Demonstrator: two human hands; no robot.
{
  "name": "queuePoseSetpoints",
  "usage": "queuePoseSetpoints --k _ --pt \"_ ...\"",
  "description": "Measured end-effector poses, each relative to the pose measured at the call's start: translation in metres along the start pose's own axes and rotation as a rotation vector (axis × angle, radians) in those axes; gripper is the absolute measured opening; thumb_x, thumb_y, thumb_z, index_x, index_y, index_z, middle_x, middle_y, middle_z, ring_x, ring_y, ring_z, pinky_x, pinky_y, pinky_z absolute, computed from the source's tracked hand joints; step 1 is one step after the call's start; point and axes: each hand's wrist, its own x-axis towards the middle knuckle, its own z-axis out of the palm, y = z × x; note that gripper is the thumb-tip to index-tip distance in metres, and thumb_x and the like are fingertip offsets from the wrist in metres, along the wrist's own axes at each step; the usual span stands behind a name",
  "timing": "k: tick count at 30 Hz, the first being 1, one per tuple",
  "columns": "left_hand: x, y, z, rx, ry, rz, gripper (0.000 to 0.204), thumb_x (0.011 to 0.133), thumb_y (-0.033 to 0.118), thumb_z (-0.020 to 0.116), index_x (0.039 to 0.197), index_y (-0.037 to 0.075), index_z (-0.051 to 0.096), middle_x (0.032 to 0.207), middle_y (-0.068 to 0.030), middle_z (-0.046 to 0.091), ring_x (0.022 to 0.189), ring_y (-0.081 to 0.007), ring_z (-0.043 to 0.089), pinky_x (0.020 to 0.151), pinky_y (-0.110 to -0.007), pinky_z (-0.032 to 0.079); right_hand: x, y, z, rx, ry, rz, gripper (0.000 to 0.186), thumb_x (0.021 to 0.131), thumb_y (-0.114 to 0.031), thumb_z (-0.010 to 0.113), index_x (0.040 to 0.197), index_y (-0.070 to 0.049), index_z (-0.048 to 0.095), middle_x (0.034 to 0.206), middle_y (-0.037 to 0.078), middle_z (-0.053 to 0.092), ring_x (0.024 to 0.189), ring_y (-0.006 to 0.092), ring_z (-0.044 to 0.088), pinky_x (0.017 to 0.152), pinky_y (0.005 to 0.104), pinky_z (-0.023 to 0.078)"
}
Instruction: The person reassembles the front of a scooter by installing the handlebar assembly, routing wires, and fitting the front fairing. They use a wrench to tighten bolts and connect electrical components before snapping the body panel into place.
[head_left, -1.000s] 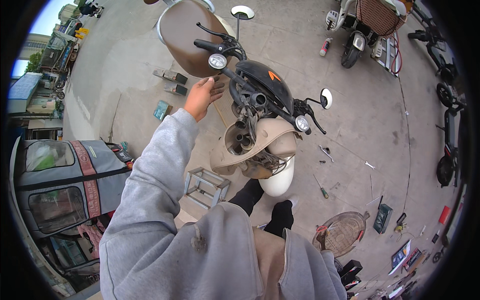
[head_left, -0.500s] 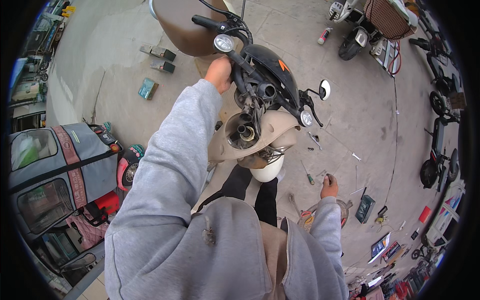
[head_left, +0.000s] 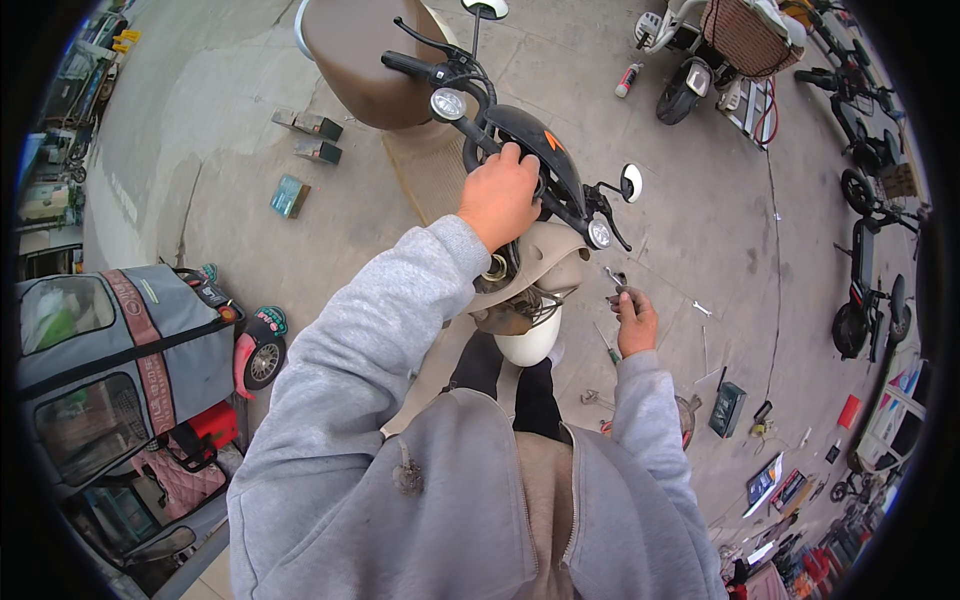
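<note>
In front of me is a partly dismantled scooter, its brown seat [head_left: 375,62] at the upper left. My left hand [head_left: 500,198] is closed over the steering stem behind the black handlebar cover [head_left: 540,145]; its fingertips curl out of sight. Below that hand is the opened beige front panel [head_left: 545,258], and under it the white front fender [head_left: 530,345]. To the right of the panel, my right hand [head_left: 638,322] is raised with thumb and fingers pinched together. Something small and dark shows at its fingertips, too small to name.
A wrench [head_left: 702,308], a screwdriver [head_left: 612,353] and a dark green box [head_left: 728,410] lie on the floor at right. Several small boxes [head_left: 290,196] are at upper left. A grey-covered tricycle [head_left: 130,350] stands left; parked scooters [head_left: 860,270] line the right.
My left hand has moved from beside the round lamp, rightward and down onto the steering stem. My right hand has risen up and left toward the front panel. The view has shifted slightly.
</note>
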Motion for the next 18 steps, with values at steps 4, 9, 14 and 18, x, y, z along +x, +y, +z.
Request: queuePoseSetpoints --k 4,9,14,18 --pt "-0.031 -0.034 -0.024 -0.503 0.289 -0.134 0.048 0.071 0.023 0.075 0.110 -0.001 0.061 0.096 -0.0187 0.062 0.091 -0.0325 0.063 0.079 -0.039 0.052 -0.013 0.016 -0.021 -0.015 0.038 0.059 0.022 0.096 -0.014 0.054 0.109 0.002 0.062 0.092 0.011 0.068 0.085 0.0168 0.065 0.075 0.0294 0.051" --pt "-0.102 -0.052 -0.028 -0.408 -0.128 -0.282 0.048 0.072 0.022 0.076 0.111 -0.003 0.063 0.093 -0.0164 0.067 0.078 -0.0241 0.065 0.074 -0.033 0.052 -0.031 0.041 -0.044 -0.008 0.049 0.137 0.022 0.096 -0.014 0.052 0.107 0.002 0.062 0.087 0.009 0.068 0.078 0.0146 0.062 0.071 0.0280 0.050" --pt "-0.108 -0.040 0.004 -0.317 -0.012 -0.099 0.047 0.070 0.023 0.076 0.109 -0.001 0.065 0.094 -0.0196 0.067 0.085 -0.0340 0.064 0.079 -0.038 0.052 -0.041 0.049 -0.046 0.029 0.024 0.148 0.021 0.097 -0.014 0.052 0.107 0.001 0.062 0.088 0.008 0.068 0.077 0.0130 0.063 0.069 0.0267 0.050" --pt "-0.105 -0.035 0.015 -0.145 -0.040 -0.044 0.041 0.070 0.026 0.075 0.102 0.003 0.068 0.088 -0.0165 0.067 0.088 -0.0339 0.063 0.076 -0.041 0.051 -0.045 0.046 -0.041 0.036 -0.011 0.126 0.021 0.097 -0.016 0.052 0.108 0.000 0.062 0.088 0.008 0.068 0.077 0.0134 0.063 0.068 0.0268 0.049"
